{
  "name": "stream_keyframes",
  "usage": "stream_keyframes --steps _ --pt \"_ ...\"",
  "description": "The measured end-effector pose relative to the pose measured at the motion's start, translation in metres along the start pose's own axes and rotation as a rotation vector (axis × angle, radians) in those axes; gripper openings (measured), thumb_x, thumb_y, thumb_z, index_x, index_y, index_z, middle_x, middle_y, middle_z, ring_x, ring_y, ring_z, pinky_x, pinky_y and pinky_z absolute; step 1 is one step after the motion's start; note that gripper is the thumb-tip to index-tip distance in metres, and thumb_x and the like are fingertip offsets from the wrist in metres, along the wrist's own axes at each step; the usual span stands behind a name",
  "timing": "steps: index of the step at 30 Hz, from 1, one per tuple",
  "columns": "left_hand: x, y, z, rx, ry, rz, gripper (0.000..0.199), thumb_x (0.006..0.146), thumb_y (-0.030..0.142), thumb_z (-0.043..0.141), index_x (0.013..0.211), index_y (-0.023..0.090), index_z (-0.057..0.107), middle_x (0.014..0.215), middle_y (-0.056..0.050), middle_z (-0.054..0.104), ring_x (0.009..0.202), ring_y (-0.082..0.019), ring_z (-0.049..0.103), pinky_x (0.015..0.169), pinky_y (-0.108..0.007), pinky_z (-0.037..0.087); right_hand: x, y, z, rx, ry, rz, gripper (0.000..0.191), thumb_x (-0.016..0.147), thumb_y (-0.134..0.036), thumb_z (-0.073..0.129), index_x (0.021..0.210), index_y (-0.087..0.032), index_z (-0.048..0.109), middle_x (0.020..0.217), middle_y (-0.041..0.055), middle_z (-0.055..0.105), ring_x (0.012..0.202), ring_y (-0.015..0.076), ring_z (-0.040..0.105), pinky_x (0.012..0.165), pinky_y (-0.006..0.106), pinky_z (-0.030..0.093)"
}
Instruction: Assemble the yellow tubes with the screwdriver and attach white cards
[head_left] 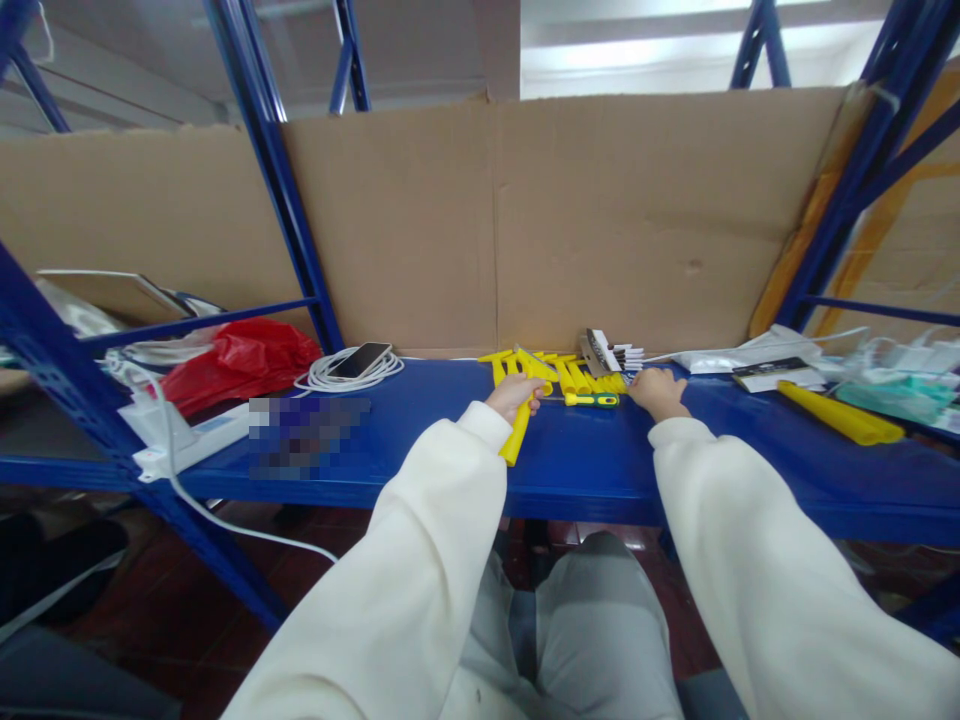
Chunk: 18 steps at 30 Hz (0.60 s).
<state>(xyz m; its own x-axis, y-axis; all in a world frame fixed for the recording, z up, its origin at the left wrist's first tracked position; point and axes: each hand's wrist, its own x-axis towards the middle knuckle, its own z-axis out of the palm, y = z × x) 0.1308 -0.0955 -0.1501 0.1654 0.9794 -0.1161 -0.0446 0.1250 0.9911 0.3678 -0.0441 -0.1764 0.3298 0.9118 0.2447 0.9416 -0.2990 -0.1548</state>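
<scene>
My left hand [516, 394] is closed around a yellow plastic piece with a long handle-like part [514, 440] that slants down toward the front of the blue shelf. Several similar yellow pieces [574, 376] lie in a row just beyond my hands. Between the hands rests a screwdriver [591, 400] with a yellow and green handle. My right hand [660, 394] is at the right end of the row, its fingers drawn together; whatever they pinch is too small to make out. Behind the row is an open small box [598, 352] with thin light-coloured pieces [628, 355] beside it.
A phone [362, 360] lies on a coiled white cable [330, 374] at left, near a red plastic bag [244, 365] and a white power strip [202, 440]. At right are a long yellow piece [840, 412] and plastic packets [750, 352]. Cardboard [600, 220] stands behind the blue shelf [420, 440].
</scene>
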Motion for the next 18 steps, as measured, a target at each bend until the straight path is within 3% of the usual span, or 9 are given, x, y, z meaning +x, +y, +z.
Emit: stream_keyframes --steps 6,13,18 --pt "0.0 0.0 0.0 0.009 -0.002 0.01 0.029 0.094 0.005 0.044 0.07 0.021 0.04 0.042 0.01 0.041 0.031 -0.004 0.033 0.038 -0.017 0.026 0.0 -0.004 -0.002 -0.042 -0.027 0.016 0.035 0.088 -0.016 0.051 0.117 -0.009 0.07 0.117 0.0231 0.07 0.114 0.0321 0.065 0.1 0.048 0.04" --pt "-0.001 0.0 0.001 -0.001 0.01 0.012 0.025 0.092 0.004 0.045 0.073 0.019 0.043 0.043 0.009 0.042 0.031 -0.005 0.034 0.038 -0.017 0.025 -0.001 -0.01 0.002 -0.047 0.008 -0.041 0.04 0.089 -0.008 0.043 0.12 -0.006 0.068 0.118 0.0274 0.068 0.116 0.0306 0.066 0.095 0.04 0.046" --pt "0.0 0.001 0.001 0.011 -0.005 0.008 0.026 0.092 0.003 0.045 0.072 0.019 0.044 0.043 0.009 0.041 0.031 -0.004 0.033 0.039 -0.017 0.025 0.008 -0.005 0.008 0.036 -0.012 -0.013 0.035 0.087 -0.011 0.055 0.118 -0.006 0.069 0.114 0.0275 0.07 0.112 0.0303 0.068 0.092 0.036 0.05"
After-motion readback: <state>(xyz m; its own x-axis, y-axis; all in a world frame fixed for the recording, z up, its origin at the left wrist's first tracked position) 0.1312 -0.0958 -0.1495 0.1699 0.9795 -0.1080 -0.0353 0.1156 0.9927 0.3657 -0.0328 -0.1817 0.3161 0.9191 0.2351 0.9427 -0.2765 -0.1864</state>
